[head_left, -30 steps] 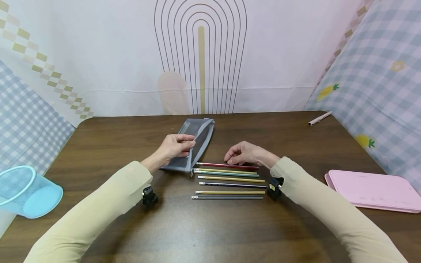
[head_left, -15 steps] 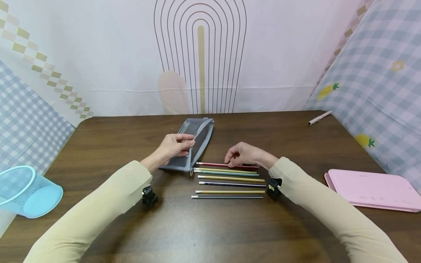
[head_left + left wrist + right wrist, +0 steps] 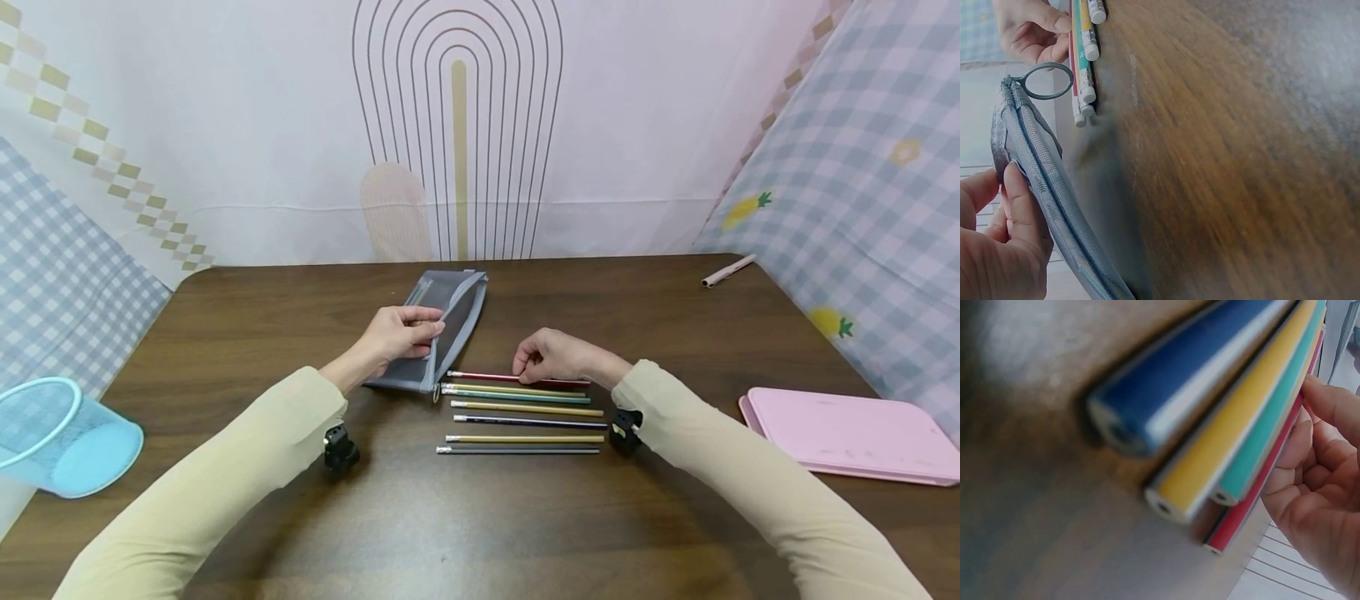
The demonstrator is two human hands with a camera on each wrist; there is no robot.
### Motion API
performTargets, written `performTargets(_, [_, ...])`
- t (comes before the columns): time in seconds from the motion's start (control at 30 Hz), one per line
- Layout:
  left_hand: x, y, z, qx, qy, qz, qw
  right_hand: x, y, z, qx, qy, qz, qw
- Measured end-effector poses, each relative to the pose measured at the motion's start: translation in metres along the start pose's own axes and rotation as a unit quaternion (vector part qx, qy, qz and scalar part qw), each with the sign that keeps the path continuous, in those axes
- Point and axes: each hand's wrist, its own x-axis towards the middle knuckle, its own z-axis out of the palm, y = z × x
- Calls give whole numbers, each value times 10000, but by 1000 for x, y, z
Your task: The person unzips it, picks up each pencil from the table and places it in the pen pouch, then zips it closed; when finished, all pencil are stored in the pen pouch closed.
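Observation:
My left hand (image 3: 397, 337) grips the open edge of a grey mesh zipper pencil case (image 3: 405, 382), which lies on the table with a few slim items showing inside. In the left wrist view, the thumb and fingers pinch the case's fabric (image 3: 1054, 181) near its zipper, with a ring pull (image 3: 1047, 97) above. To the right, my right hand (image 3: 558, 357) pinches the red pencil (image 3: 480, 377) along its middle. Below it several more pencils lie roughly parallel, erasers to the left: a teal pencil (image 3: 517, 397), a dark blue pencil (image 3: 525, 421), a grey pencil (image 3: 517, 450) and yellow ones.
A light blue mesh pen cup (image 3: 97, 450) lies on its side at the left. Pink flat cases (image 3: 855, 433) are stacked at the right, and a white pen (image 3: 729, 271) lies near the back right corner. A patterned cloth (image 3: 637, 125) hangs behind the table.
My right hand has lowered slightly onto the red pencil, its fingertips closing around it. The left hand and pencil case have stayed in place.

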Motion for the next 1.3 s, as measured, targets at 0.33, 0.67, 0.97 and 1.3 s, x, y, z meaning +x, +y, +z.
performTargets(0.33, [0, 1, -2, 78, 53, 6, 10000, -6, 2, -10, -527, 409, -185, 9976])
performTargets(0.67, [1, -1, -2, -7, 28, 90, 10000, -4, 1, -17, 66, 1125, 134, 9935])
performTargets(0.97, [0, 1, 0, 19, -10, 132, 9999, 15, -12, -4, 1633, 1157, 1037, 9743])
performTargets(1.3, [1, 1, 1, 55, 1, 149, 9999, 48, -30, 11, 3611, 1047, 1573, 9132])
